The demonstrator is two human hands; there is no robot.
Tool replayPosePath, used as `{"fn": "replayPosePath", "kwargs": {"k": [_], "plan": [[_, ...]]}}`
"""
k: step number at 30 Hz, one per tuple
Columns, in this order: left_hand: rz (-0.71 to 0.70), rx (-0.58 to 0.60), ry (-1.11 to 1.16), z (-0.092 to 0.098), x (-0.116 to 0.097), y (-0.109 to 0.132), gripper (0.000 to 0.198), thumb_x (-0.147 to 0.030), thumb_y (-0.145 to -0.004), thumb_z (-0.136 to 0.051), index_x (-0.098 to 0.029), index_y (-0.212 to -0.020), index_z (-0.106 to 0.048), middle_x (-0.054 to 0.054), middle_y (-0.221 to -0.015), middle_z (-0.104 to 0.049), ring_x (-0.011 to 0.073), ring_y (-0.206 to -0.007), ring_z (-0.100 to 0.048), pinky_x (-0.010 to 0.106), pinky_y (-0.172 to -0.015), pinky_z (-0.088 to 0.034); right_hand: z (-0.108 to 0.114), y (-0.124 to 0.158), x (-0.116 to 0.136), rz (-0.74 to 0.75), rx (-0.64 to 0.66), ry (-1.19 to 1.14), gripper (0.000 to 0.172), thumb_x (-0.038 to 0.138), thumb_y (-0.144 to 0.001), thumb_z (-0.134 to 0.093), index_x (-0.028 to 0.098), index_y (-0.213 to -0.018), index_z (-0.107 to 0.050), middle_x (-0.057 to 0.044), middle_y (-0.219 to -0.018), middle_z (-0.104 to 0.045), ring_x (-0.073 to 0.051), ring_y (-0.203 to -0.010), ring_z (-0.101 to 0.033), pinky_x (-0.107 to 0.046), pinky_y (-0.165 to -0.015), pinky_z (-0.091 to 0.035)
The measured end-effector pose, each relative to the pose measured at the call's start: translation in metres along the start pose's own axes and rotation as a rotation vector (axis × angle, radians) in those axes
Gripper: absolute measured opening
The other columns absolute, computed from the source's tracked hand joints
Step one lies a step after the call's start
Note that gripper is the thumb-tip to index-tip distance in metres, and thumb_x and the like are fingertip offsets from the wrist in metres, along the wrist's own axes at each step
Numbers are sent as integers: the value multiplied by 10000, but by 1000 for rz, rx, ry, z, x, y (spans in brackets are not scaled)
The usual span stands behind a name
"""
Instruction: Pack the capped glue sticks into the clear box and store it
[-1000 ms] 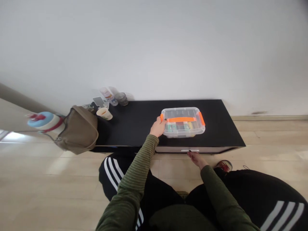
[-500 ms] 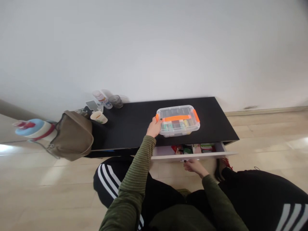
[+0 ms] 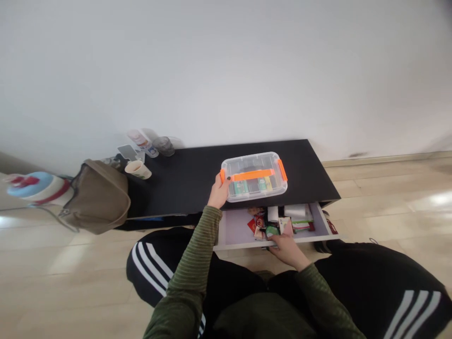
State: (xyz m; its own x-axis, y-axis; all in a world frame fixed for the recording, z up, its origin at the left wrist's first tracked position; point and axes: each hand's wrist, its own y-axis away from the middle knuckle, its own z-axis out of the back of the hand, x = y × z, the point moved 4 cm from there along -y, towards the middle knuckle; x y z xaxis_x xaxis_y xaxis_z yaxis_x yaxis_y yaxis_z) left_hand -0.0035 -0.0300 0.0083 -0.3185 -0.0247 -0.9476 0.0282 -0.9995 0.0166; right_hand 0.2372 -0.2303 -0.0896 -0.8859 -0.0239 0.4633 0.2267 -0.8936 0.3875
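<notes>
A clear plastic storage box (image 3: 254, 162) with an orange handle and orange side clips is by the front of the black cabinet top, small packs showing through it. My left hand (image 3: 219, 190) is closed on its left end, by the clip; whether the box rests on the top or is slightly raised I cannot tell. Below it, a white drawer (image 3: 236, 230) stands pulled out. My right hand (image 3: 286, 249) is closed over the drawer's front edge, its lower fingers hidden. Inside lie a red packet (image 3: 252, 224), a green round item (image 3: 271, 230), a pinkish box (image 3: 286, 226) and other small items.
On the left of the black cabinet (image 3: 190, 174) are a paper cup (image 3: 138, 170), a dark glass (image 3: 164, 146), a spray bottle (image 3: 143, 142), a phone-like white item (image 3: 127, 152) and a brown bag (image 3: 102, 197). A blue-topped bottle (image 3: 38, 188) leans beside the bag. My knees flank the drawer.
The drawer has come further out toward me, showing more of its contents. My right hand has moved from below the front panel onto its edge. My left hand still grips the box.
</notes>
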Motion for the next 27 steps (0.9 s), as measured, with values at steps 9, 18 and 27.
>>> {"fn": "replayPosePath", "kwargs": {"k": [9,18,27], "plan": [[-81,-56,160,9,9,60,565,-496,-911,-535,-212,-1396,-470,86,-1288,-614,235,-1175,-576,356,-1023,-431,-11,17,-7,-66,95,-141,372,280,-848,-556,189,-1194,-662,-110,-1071,-732,-239,-1006,-673,-290,-837,-456],[150,-166,247,27,44,122,600,-496,-910,-471,-235,-1446,-408,87,-1313,-605,240,-1199,-585,340,-959,-516,-3,12,-40,-157,-21,-433,386,278,-867,-470,178,-1177,-676,-90,-1099,-717,-238,-1074,-636,-371,-970,-459],[230,7,74,27,91,195,644,-519,-869,-508,-182,-1412,-428,108,-1424,-539,266,-1313,-508,364,-1083,-429,15,7,-29,-306,-141,-1057,670,634,-941,-245,176,-1279,-599,-138,-1189,-685,-265,-1112,-640,-335,-816,-549]]}}
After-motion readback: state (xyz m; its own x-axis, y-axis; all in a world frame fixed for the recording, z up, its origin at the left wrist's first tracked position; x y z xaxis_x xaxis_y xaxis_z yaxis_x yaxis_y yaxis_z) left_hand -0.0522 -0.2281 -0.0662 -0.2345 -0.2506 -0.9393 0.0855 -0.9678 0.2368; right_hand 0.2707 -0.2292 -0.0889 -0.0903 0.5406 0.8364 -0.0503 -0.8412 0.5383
